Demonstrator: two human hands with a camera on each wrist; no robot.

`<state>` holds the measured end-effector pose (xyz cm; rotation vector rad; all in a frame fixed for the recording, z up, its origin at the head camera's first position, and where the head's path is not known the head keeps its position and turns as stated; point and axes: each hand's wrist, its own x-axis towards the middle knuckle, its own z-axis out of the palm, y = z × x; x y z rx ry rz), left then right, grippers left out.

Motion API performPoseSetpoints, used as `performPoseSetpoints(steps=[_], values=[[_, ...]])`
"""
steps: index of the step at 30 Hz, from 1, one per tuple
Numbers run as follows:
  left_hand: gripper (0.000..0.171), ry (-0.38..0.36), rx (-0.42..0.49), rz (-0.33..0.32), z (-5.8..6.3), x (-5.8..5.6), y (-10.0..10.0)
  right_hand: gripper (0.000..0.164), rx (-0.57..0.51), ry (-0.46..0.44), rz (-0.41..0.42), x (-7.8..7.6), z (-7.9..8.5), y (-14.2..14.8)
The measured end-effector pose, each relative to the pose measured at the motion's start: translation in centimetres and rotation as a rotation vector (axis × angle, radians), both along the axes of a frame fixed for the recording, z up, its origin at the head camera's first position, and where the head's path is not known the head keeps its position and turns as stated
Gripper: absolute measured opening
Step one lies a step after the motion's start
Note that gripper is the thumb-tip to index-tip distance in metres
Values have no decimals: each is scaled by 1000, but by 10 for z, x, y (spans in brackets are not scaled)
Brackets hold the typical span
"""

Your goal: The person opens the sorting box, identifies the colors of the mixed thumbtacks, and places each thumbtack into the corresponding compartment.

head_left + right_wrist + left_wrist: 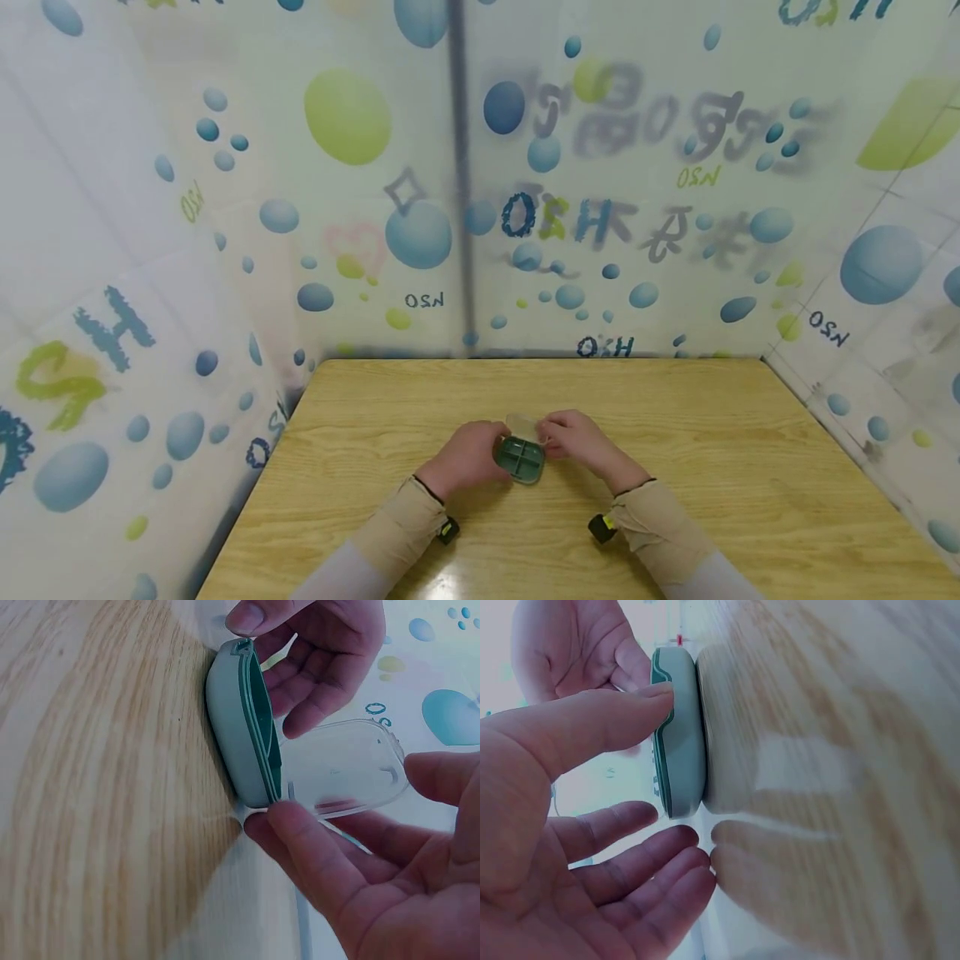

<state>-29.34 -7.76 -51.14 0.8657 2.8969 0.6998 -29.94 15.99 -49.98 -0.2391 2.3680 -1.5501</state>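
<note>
A small green pill box lies on the wooden table with its divided inside showing. Its clear lid stands swung back, away from the compartments. My left hand holds the box's left side, the thumb against the front rim in the left wrist view, the other fingers spread round the side. At the right, my right hand has its thumb at the lid's outer edge and its index fingertip at the box's corner, as the right wrist view shows. I make out no contents in the compartments.
The wooden table stretches around both hands. Behind it and along both sides hang pale curtains printed with blue and green bubbles and lettering. Each wrist bears a small black camera under a tan wrap.
</note>
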Motion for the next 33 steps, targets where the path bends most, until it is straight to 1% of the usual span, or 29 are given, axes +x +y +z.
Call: performPoseSetpoints(steps=[4,9,14,17,27,33], values=[[63,-23,10,-10,0,0,-2,38,-31,-20,-35,0,-1,-2],[64,-53,13,-17,0,-1,-3,37,-40,-38,-97,1,-2,-4],[65,-74,9,-27,1,1,-3,36,-47,-37,-102,0,-6,-6],[64,-68,6,-23,2,1,-2,36,-54,-30,-103,0,-9,-7],[61,-50,-10,1,5,2,0,39,-110,-18,-159,2,-11,-13],[53,-32,13,3,5,-1,-1,41,-121,-20,-173,3,-14,-16]])
